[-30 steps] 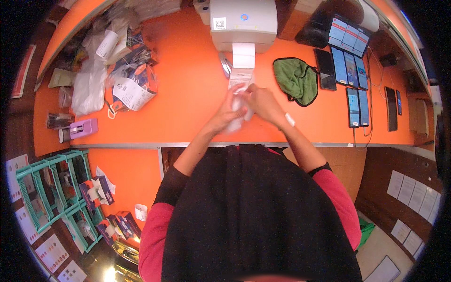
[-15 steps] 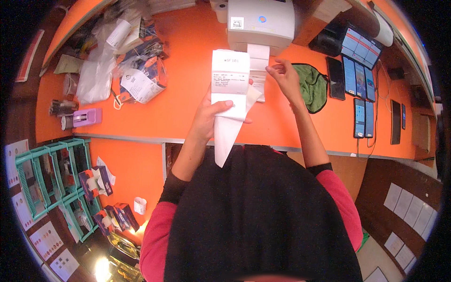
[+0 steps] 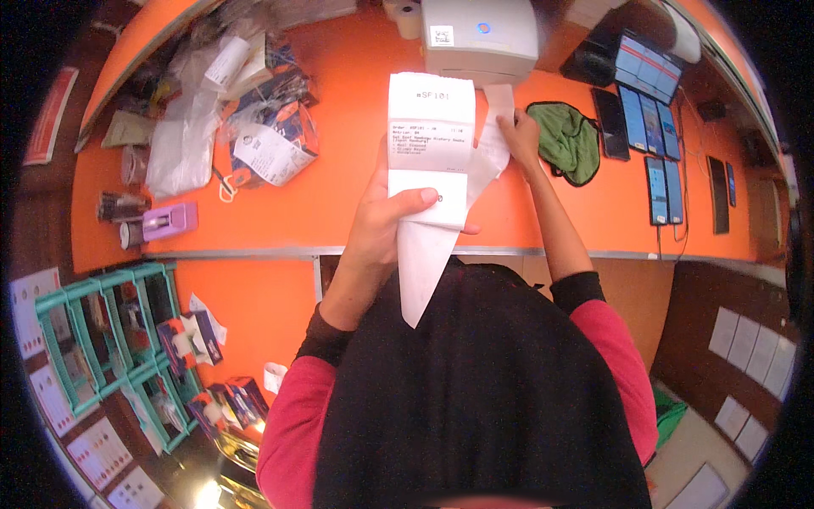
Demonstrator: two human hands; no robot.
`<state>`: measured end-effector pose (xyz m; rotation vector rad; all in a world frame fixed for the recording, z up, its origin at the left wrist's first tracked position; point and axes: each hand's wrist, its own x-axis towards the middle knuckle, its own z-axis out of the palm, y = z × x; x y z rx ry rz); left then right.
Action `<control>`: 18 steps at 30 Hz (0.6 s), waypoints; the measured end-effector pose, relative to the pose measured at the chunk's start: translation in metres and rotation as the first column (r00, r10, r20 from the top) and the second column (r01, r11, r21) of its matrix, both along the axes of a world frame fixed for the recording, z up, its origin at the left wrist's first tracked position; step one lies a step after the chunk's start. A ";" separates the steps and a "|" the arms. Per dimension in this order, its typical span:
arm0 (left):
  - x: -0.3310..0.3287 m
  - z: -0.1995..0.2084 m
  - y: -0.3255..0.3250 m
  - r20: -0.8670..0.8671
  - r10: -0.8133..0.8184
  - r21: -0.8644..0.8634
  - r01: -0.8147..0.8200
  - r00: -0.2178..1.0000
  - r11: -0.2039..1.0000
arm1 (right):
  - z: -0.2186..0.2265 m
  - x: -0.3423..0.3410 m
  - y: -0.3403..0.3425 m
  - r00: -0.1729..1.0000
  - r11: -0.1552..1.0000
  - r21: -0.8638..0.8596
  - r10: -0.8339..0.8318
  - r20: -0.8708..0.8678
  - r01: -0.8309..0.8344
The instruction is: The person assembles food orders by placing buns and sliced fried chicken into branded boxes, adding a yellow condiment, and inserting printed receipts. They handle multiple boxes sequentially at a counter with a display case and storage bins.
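My left hand (image 3: pixel 373 220) is closed around a folded strip of printed white paper labels (image 3: pixel 431 144), thumb pressed on its lower part. A blank pointed tail of the strip hangs below the thumb. Farther off and to the right, the fingers of my right hand (image 3: pixel 522 146) pinch the edge of a white paper strip (image 3: pixel 494 127) that comes out of the front of a white label printer (image 3: pixel 480 42). This strip slants down behind the labels in my left hand, so whether the two pieces are joined is hidden.
Right of my right hand lies a green cloth pouch (image 3: pixel 563 142), with several phones (image 3: pixel 638 119) and cables beyond. On the left are clear plastic bags (image 3: pixel 180 153), orange-handled scissors (image 3: pixel 227 188) and a purple tape dispenser (image 3: pixel 170 221). A turquoise rack (image 3: pixel 100 316) stands below the counter edge.
My right hand has closed from loosely spread fingers onto the paper strip by the printer. The strip now slants sideways. The labels in my left hand appear larger and nearer.
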<state>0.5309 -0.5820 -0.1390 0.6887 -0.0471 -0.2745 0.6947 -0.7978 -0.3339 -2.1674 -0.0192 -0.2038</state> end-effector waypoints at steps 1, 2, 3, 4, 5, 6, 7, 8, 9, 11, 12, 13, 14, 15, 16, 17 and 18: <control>0.001 -0.003 0.003 0.019 -0.002 -0.005 0.002 1.000 1.000 | 0.005 -0.014 -0.003 0.998 0.999 0.038 -0.017 -0.067 0.019; 0.004 -0.007 0.004 0.039 -0.009 -0.012 0.010 0.999 1.000 | 0.011 -0.031 -0.006 0.997 0.977 0.214 0.006 -0.077 0.011; 0.007 -0.014 0.005 0.060 -0.026 -0.020 0.027 0.998 0.999 | 0.018 -0.050 -0.008 0.990 0.927 0.371 0.000 -0.138 0.051; 0.014 -0.023 0.003 0.037 -0.004 0.014 0.004 0.999 1.000 | 0.027 -0.069 -0.009 0.974 0.848 0.512 -0.016 -0.226 0.133; 0.023 -0.033 -0.003 0.019 0.011 0.046 -0.012 1.000 0.999 | 0.038 -0.084 -0.011 0.983 0.789 0.601 -0.020 -0.184 0.129; 0.030 -0.045 -0.012 0.003 0.025 0.081 -0.025 1.000 0.996 | 0.050 -0.100 -0.013 0.983 0.719 0.678 -0.040 -0.179 0.153; 0.035 -0.058 -0.025 -0.019 0.015 0.126 -0.013 1.000 0.992 | 0.061 -0.114 -0.016 0.995 0.630 0.771 -0.028 -0.101 0.096; 0.037 -0.071 -0.040 -0.037 0.013 0.172 -0.007 0.999 0.985 | 0.072 -0.127 -0.017 0.986 0.567 0.807 -0.105 -0.128 0.165; 0.038 -0.082 -0.056 -0.127 0.027 0.263 0.007 0.991 0.965 | 0.081 -0.139 -0.019 0.992 0.487 0.870 -0.120 -0.022 0.078; 0.024 -0.097 -0.098 -0.102 -0.075 0.152 0.090 0.992 0.984 | 0.095 -0.165 -0.030 0.956 0.530 0.813 -0.275 -0.105 0.242; 0.016 -0.100 -0.113 -0.132 -0.123 0.110 0.138 0.984 0.984 | 0.099 -0.176 -0.031 0.927 0.550 0.787 -0.369 -0.070 0.279; 0.007 -0.100 -0.131 -0.143 -0.192 0.091 0.207 0.971 0.974 | 0.104 -0.192 -0.040 0.889 0.564 0.767 -0.458 -0.018 0.307; -0.002 -0.098 -0.151 -0.143 -0.263 0.067 0.275 0.954 0.959 | 0.108 -0.210 -0.055 0.800 0.632 0.628 -0.599 0.026 0.453; -0.010 -0.095 -0.171 -0.098 -0.338 0.000 0.340 0.936 0.940 | 0.112 -0.230 -0.071 0.783 0.632 0.652 -0.615 0.093 0.419; -0.022 -0.092 -0.192 -0.126 -0.391 0.058 0.401 0.912 0.914 | 0.115 -0.253 -0.088 0.757 0.586 0.685 -0.649 0.078 0.432; -0.035 -0.090 -0.213 -0.114 -0.450 0.072 0.460 0.885 0.885 | 0.117 -0.277 -0.105 0.742 0.567 0.720 -0.661 0.108 0.400; -0.050 -0.088 -0.236 -0.099 -0.509 0.088 0.517 0.855 0.851 | 0.118 -0.299 -0.124 0.697 0.586 0.650 -0.708 0.119 0.484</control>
